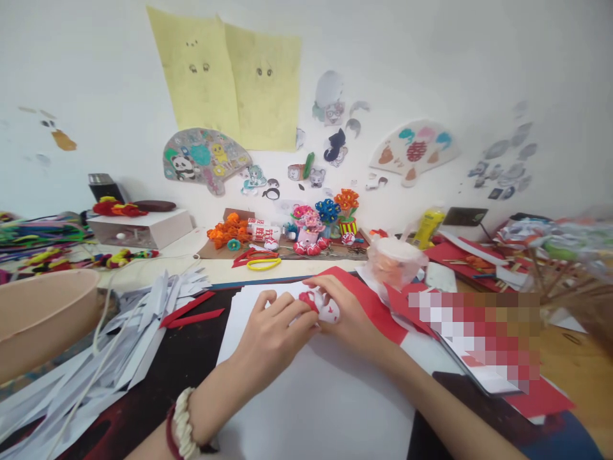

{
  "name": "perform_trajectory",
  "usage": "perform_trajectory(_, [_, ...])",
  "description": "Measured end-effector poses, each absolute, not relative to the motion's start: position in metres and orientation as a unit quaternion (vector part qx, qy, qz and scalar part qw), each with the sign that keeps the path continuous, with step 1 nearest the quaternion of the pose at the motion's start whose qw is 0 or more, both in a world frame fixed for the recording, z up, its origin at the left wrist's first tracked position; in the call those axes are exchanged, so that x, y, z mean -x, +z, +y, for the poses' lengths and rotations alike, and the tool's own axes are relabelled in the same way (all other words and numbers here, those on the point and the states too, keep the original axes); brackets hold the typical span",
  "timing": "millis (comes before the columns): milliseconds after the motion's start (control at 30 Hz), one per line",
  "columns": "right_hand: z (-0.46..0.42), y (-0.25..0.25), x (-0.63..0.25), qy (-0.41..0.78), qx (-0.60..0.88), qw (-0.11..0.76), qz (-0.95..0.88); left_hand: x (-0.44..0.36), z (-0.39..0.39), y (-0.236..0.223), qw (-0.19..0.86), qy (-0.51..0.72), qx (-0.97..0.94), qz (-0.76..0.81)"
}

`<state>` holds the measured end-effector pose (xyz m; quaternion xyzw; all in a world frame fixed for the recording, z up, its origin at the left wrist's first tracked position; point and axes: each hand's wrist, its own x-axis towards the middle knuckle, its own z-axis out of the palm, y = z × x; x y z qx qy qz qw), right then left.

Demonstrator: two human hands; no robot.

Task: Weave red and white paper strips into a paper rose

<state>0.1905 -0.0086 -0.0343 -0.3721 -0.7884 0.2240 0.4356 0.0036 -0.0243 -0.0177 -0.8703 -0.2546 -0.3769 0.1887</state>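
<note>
Between my two hands is a small rounded white object with red patches (329, 311), partly covered by fingers; its exact kind does not show. My left hand (280, 322) presses its fingertips on the red part from the left. From the right, my right hand (352, 313) curls its thumb and fingers around the white side. Both hands are above a stack of white paper (316, 396). Behind my right hand lies a sheet of red paper (380, 306).
Cut white paper strips (138, 345) and red strips (194, 312) lie left, near a beige basin (43, 319). Yellow-handled scissors (263, 263) and pipe-cleaner flowers (309, 220) stand at the back. A bagged cup (395, 259) and a partly blurred phone-like slab (479, 358) are right.
</note>
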Motion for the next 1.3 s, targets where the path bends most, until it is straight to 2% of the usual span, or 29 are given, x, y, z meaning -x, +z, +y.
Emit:
perform_trajectory(233, [-0.006, -0.04, -0.191, 0.004, 0.363, 0.441, -0.821, 0.006, -0.021, -0.015, 0.268, -0.306, 0.877, -0.256])
perform_trajectory(433, [-0.002, -0.045, -0.193, -0.082, 0.302, 0.424, -0.85, 0.006, -0.019, -0.017, 0.245, -0.285, 0.897, -0.233])
perform_trajectory(800, [-0.001, -0.045, -0.196, -0.113, 0.289, 0.403, -0.861, 0.01, -0.01, -0.024, 0.145, -0.331, 0.907, -0.217])
perform_trajectory(1033, [-0.001, -0.051, -0.194, -0.126, 0.312, 0.413, -0.846, 0.005, -0.017, -0.025, 0.184, -0.303, 0.904, -0.239])
perform_trajectory(1167, [-0.002, -0.055, -0.193, -0.103, 0.317, 0.382, -0.862, 0.001, -0.021, -0.027, 0.243, -0.241, 0.898, -0.276])
perform_trajectory(1300, [-0.003, -0.055, -0.193, -0.079, 0.323, 0.355, -0.874, 0.001, -0.023, -0.027, 0.254, -0.228, 0.89, -0.301])
